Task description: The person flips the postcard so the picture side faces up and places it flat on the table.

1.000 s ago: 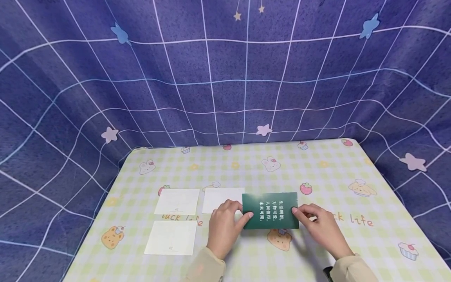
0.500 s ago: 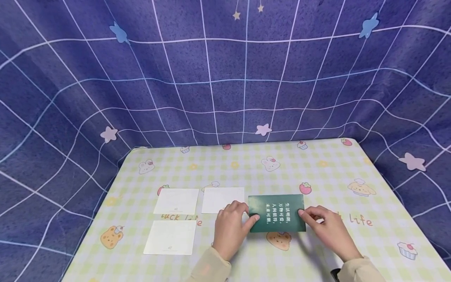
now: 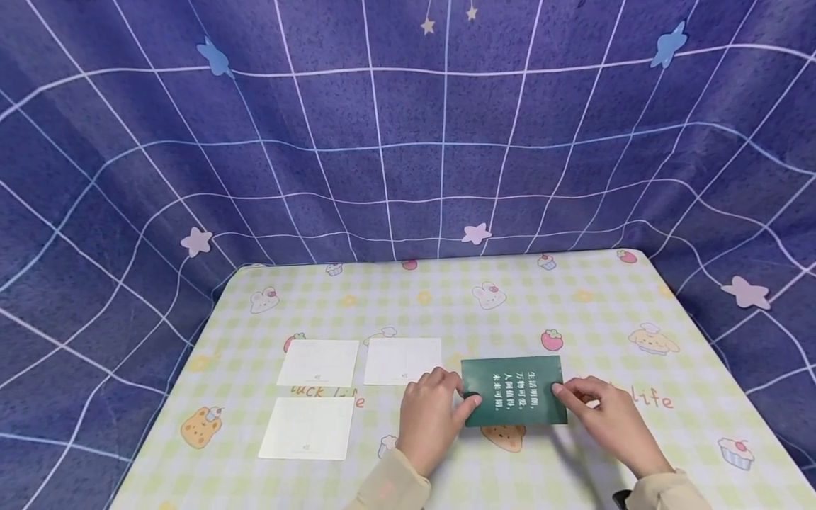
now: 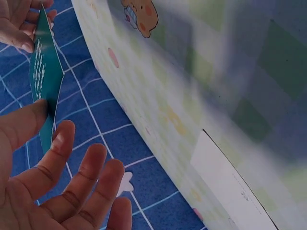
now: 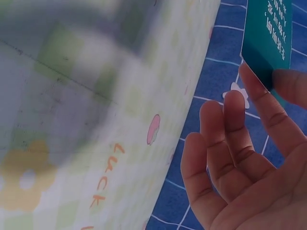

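Green and printed with white characters, a card (image 3: 513, 392) is held up off the checked surface (image 3: 408, 319); the left hand (image 3: 430, 418) and right hand (image 3: 608, 421) each pinch one short end in a thumb-and-forefinger grip. Looking down from the head, I see three white cards (image 3: 306, 428) flat to its left, two side by side and one nearer the person; the left wrist view catches part of one. Both wrist views reveal the other three fingers, loosely bent and apart from the green card.
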Demonstrator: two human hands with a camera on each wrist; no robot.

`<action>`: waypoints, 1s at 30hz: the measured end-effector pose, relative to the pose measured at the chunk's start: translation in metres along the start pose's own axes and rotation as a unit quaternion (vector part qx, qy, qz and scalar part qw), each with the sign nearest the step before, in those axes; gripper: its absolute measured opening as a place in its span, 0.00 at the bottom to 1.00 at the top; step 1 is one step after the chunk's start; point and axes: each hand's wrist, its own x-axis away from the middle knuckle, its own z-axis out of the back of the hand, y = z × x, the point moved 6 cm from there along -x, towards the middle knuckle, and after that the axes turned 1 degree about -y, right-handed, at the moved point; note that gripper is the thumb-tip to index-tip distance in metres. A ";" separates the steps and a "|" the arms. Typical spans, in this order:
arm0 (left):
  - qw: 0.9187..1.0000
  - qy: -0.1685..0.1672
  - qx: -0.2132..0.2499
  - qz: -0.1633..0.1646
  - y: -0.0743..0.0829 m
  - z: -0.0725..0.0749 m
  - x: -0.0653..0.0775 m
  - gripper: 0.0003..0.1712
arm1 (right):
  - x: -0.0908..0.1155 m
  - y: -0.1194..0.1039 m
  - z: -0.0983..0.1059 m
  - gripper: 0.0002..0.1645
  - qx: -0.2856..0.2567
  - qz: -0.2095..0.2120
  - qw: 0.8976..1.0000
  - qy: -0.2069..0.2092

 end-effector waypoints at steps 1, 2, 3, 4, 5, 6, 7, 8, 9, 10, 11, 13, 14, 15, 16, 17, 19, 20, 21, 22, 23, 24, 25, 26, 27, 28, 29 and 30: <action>1.000 -0.001 0.000 -0.002 0.001 -0.001 0.000 0.16 | 0.000 0.001 0.000 0.14 0.002 0.000 1.000 -0.002; 1.000 -0.002 -0.001 -0.003 0.002 -0.002 0.000 0.16 | 0.001 0.002 0.001 0.14 0.004 0.000 1.000 -0.003; 1.000 -0.003 -0.003 -0.005 0.002 -0.002 0.001 0.16 | 0.001 0.003 0.001 0.14 0.006 -0.001 1.000 -0.005; 1.000 -0.003 -0.007 -0.008 0.003 -0.003 0.001 0.16 | 0.001 0.005 0.001 0.14 0.008 -0.003 1.000 -0.006; 1.000 -0.004 -0.011 -0.011 0.004 -0.004 0.001 0.16 | 0.002 0.006 0.001 0.14 0.011 -0.005 1.000 -0.009; 1.000 -0.004 -0.016 -0.014 0.005 -0.005 0.002 0.17 | 0.002 0.007 0.002 0.14 0.012 -0.005 1.000 -0.011; 1.000 -0.004 -0.021 -0.016 0.006 -0.006 0.002 0.17 | 0.003 0.008 0.002 0.13 0.016 -0.007 1.000 -0.012; 0.999 -0.005 -0.026 -0.018 0.007 -0.007 0.002 0.17 | 0.003 0.009 0.002 0.13 0.018 -0.009 1.000 -0.013; 0.999 -0.004 -0.031 -0.020 0.008 -0.007 0.003 0.18 | 0.003 0.010 0.003 0.13 0.021 -0.009 1.000 -0.014; 0.999 -0.003 -0.033 -0.023 0.009 -0.008 0.003 0.18 | 0.004 0.010 0.003 0.13 0.023 -0.009 1.000 -0.015; 0.999 -0.003 -0.036 -0.025 0.009 -0.009 0.004 0.19 | 0.004 0.011 0.004 0.13 0.025 -0.009 1.000 -0.016; 0.999 -0.001 -0.039 -0.028 0.011 -0.010 0.004 0.19 | 0.005 0.013 0.005 0.12 0.030 -0.008 0.999 -0.017; 0.999 -0.001 -0.041 -0.031 0.012 -0.011 0.005 0.19 | 0.006 0.013 0.006 0.12 0.031 -0.008 0.999 -0.019; 0.999 -0.003 -0.042 -0.032 0.013 -0.011 0.005 0.19 | 0.006 0.014 0.006 0.12 0.034 -0.007 0.999 -0.020; 0.998 -0.005 -0.043 -0.034 0.014 -0.013 0.006 0.19 | 0.007 0.015 0.007 0.12 0.036 -0.007 0.999 -0.021; 0.998 -0.008 -0.045 -0.034 0.015 -0.014 0.006 0.20 | 0.007 0.016 0.007 0.12 0.038 -0.007 0.999 -0.023; 0.998 -0.016 -0.048 -0.035 0.016 -0.017 0.006 0.20 | 0.008 0.019 0.007 0.13 0.042 -0.006 0.999 -0.025; 0.998 -0.021 -0.049 -0.034 0.017 -0.018 0.006 0.20 | 0.008 0.020 0.007 0.14 0.044 -0.005 0.999 -0.027; 0.998 -0.024 -0.052 -0.033 0.017 -0.020 0.006 0.21 | 0.008 0.021 0.007 0.14 0.046 -0.004 0.999 -0.028; 0.998 -0.027 -0.054 -0.033 0.018 -0.021 0.006 0.21 | 0.009 0.022 0.007 0.14 0.046 -0.004 0.998 -0.030; 0.997 -0.028 -0.057 -0.033 0.018 -0.023 0.007 0.21 | 0.009 0.024 0.007 0.14 0.048 -0.003 0.998 -0.033; 0.997 -0.028 -0.061 -0.035 0.019 -0.024 0.007 0.21 | 0.009 0.025 0.007 0.14 0.049 -0.003 0.998 -0.036; 0.997 -0.028 -0.063 -0.036 0.019 -0.025 0.008 0.22 | 0.010 0.026 0.006 0.15 0.051 -0.004 0.998 -0.040; 0.997 -0.026 -0.066 -0.038 0.020 -0.026 0.008 0.22 | 0.010 0.027 0.006 0.16 0.052 -0.005 0.998 -0.044; 0.997 -0.025 -0.068 -0.040 0.021 -0.027 0.009 0.22 | 0.010 0.028 0.006 0.16 0.053 -0.007 0.997 -0.048; 0.996 -0.024 -0.070 -0.040 0.021 -0.028 0.009 0.23 | 0.011 0.029 0.006 0.18 0.055 -0.008 0.997 -0.053; 0.996 -0.025 -0.071 -0.040 0.021 -0.029 0.009 0.23 | 0.011 0.030 0.005 0.19 0.057 -0.009 0.997 -0.059; 0.996 -0.026 -0.072 -0.038 0.022 -0.030 0.009 0.23 | 0.011 0.031 0.005 0.20 0.059 -0.012 0.996 -0.063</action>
